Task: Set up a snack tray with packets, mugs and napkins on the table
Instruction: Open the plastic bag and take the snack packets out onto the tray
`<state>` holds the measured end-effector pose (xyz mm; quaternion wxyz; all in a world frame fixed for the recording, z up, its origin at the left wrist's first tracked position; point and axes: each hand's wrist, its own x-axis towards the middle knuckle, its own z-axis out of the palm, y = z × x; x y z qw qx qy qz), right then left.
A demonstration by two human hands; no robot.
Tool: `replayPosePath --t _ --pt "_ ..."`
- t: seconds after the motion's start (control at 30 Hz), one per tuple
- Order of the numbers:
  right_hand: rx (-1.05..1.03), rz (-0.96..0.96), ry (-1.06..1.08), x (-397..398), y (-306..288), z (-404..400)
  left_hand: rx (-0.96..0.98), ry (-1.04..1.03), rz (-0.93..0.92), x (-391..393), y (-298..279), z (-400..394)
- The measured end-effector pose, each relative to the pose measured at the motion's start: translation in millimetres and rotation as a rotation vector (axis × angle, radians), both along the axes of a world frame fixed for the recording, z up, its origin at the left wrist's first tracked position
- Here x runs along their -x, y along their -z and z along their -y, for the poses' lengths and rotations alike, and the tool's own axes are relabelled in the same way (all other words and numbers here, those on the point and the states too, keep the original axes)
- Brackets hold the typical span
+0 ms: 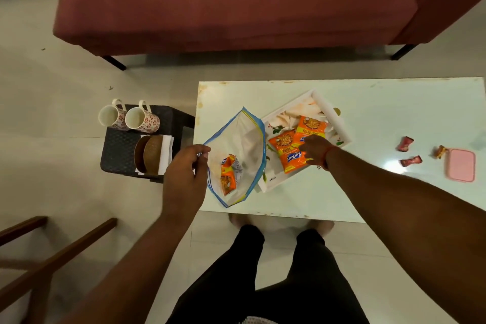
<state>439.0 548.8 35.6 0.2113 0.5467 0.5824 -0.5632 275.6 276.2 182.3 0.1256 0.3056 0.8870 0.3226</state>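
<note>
The floor is pale glossy tile. A maroon sofa [236, 0] on black legs spans the top of the view. A wooden chair frame [52, 252] shows at lower left.

A dark woven stool [118, 150] stands left of the table. It carries two white mugs with red flower print [114, 117] [142, 119], lying on their sides with mouths toward the camera. Near them, a round brown holder [148, 155] sits on a stack of white napkins [166, 148].

The white table [394, 118] has a glossy top with stained edges.

The left hand [184, 179] pinches the rim of a clear zip bag [242, 144] with a blue seal, holding it open above the table's left end. One orange snack packet [228, 173] lies inside the bag.

The white tray [339, 123], with a floral base, sits angled on the table just beside the bag. Two orange snack packets [288, 151] [310, 129] lie in it, overlapping. The right hand [314, 148] rests on them, fingers curled; whether it grips a packet cannot be determined.

To the right lie three wrapped sweets [406, 143] [410, 161] [441, 151] and a pink lidded box [461, 164].
</note>
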Motion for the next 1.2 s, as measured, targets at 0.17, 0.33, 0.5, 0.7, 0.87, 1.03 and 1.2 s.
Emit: replayPosePath --t 0.17,0.33,0.5,0.7,0.87,1.03,1.2 --pt "-0.369 -0.290 0.089 -4.6 -64.9 24.0 -0.027 0.000 0.004 -16.7 -9.8 -19.4" --pt "-0.965 -0.853 -0.145 -16.8 -181.6 59.4 -0.081 0.066 -0.043 -39.7 -28.8 -44.0" --pt "-0.807 -0.435 -0.896 -1.9 -201.4 65.9 -0.110 0.152 -0.112 -73.4 -56.1 -71.9" --pt "-0.664 0.041 -1.127 4.6 -163.7 29.2 -0.183 0.189 -0.182 -117.1 -83.2 -100.3" --pt "-0.640 -0.012 -0.851 -14.6 -147.3 -11.7 -0.278 0.198 -0.221 -148.8 -95.3 -117.0" --pt "-0.588 -0.097 -0.591 -29.9 -133.0 -21.1 -0.269 0.206 -0.243 -161.8 -100.1 -123.2" --pt "-0.714 -0.175 -0.796 -30.4 -142.4 -10.7 -0.189 0.153 -0.233 -153.4 -93.7 -121.3"
